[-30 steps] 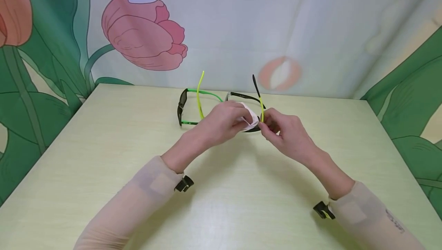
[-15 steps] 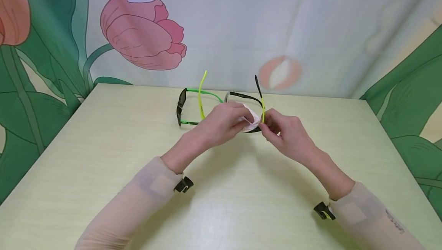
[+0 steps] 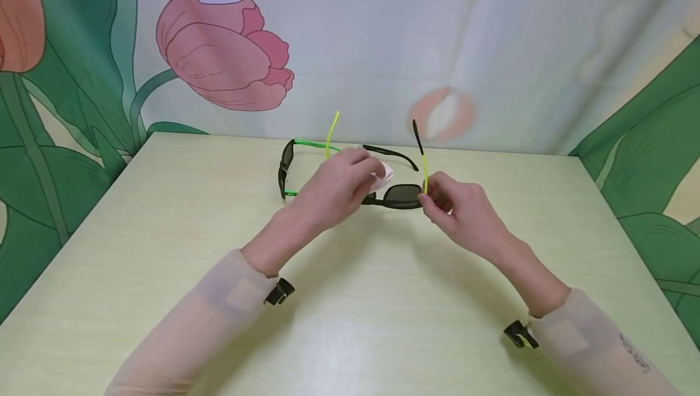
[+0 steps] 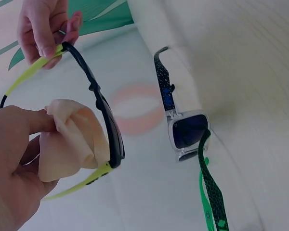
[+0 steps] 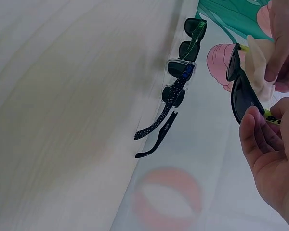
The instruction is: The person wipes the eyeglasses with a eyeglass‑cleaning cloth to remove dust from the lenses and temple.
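Black-framed sunglasses (image 3: 403, 196) with yellow-green temples are held up above the table. My right hand (image 3: 459, 211) pinches them at the right hinge, thumb and fingers on the base of the temple. A thin pale cloth (image 4: 72, 139) is bunched in my left hand (image 3: 336, 189), between thumb and fingers. In the left wrist view it lies at the inner side of the left lens, close to that hinge. From the head view, the right lens shows bare, while my left hand covers most of the left one.
Behind the hands on the table (image 3: 350, 311) are dark sunglasses with green temples (image 3: 285, 168) and clear-framed sunglasses with dark speckled temples (image 4: 190, 130). A printed flower curtain (image 3: 350, 50) hangs along the table's far edge.
My left hand has moved left with the cloth, from the right lens toward the left one, baring the right lens. The held sunglasses and my right hand have shifted slightly right.
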Demonstrator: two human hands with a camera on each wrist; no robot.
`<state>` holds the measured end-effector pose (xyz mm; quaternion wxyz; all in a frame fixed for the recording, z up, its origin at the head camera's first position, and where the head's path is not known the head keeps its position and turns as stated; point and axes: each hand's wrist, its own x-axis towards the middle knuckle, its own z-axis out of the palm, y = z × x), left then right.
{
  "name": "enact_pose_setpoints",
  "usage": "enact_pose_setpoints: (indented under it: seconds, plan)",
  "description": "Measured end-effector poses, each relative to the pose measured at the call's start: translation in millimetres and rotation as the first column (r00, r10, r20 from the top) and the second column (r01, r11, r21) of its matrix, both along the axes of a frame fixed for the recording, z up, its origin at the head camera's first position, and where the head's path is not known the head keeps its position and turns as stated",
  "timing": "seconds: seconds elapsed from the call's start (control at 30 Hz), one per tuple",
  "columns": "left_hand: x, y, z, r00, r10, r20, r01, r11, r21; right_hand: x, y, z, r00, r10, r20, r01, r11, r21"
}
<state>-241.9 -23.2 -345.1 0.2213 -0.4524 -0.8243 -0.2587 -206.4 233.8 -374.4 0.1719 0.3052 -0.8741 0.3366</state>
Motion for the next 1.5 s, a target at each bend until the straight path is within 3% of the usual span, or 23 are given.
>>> enact_pose_setpoints:
  seconds: [0.13, 0.37, 0.53, 0.67, 0.93, 1.07, 1.23, 1.37, 1.5]
  plan:
    - [0.1, -3.3, -1.9, 0.998, 0.067, -0.019, -0.069, 0.990, -0.125, 0.7, 0.8, -0.2, 1.000, 0.000, -0.008, -0.001, 1.000, -0.011]
    - [1.4, -3.6, -4.7, 0.989, 0.142, -0.045, -0.149, 0.939, -0.309, 2.1, -0.3, 0.0, 1.000, 0.013, -0.021, -0.013, 1.000, -0.023]
    - [3.3, -1.3, -3.1, 0.981, 0.196, -0.002, -0.180, 0.898, -0.401, 2.5, -1.4, 1.7, 0.999, 0.019, -0.043, -0.020, 1.000, -0.017]
    - [3.0, -1.7, -3.4, 0.971, 0.238, 0.008, -0.209, 0.868, -0.450, 2.8, -1.4, 3.3, 0.999, 0.027, -0.045, -0.027, 1.000, -0.006]
    - [0.4, -1.9, -9.2, 0.962, 0.261, -0.081, -0.266, 0.830, -0.489, 0.8, -3.1, 1.5, 0.996, 0.049, -0.080, -0.050, 0.999, -0.012]
    - [-0.7, -0.2, -8.6, 0.965, 0.261, -0.029, -0.243, 0.845, -0.476, -0.4, -3.9, 1.8, 0.994, 0.047, -0.097, -0.048, 0.999, -0.010]
    - [-2.1, 0.8, -7.7, 0.965, 0.237, 0.111, -0.173, 0.896, -0.409, -1.4, -5.3, 2.3, 0.994, 0.049, -0.095, -0.051, 0.999, -0.019]
    - [-2.6, 1.5, -6.1, 0.956, 0.223, 0.192, -0.146, 0.926, -0.347, -1.2, -6.2, 3.1, 0.995, 0.043, -0.095, -0.045, 0.999, -0.018]
    - [-2.6, 2.7, -3.5, 0.943, 0.233, 0.236, -0.149, 0.934, -0.323, -1.2, -7.0, 4.8, 0.994, 0.046, -0.101, -0.048, 0.999, -0.017]
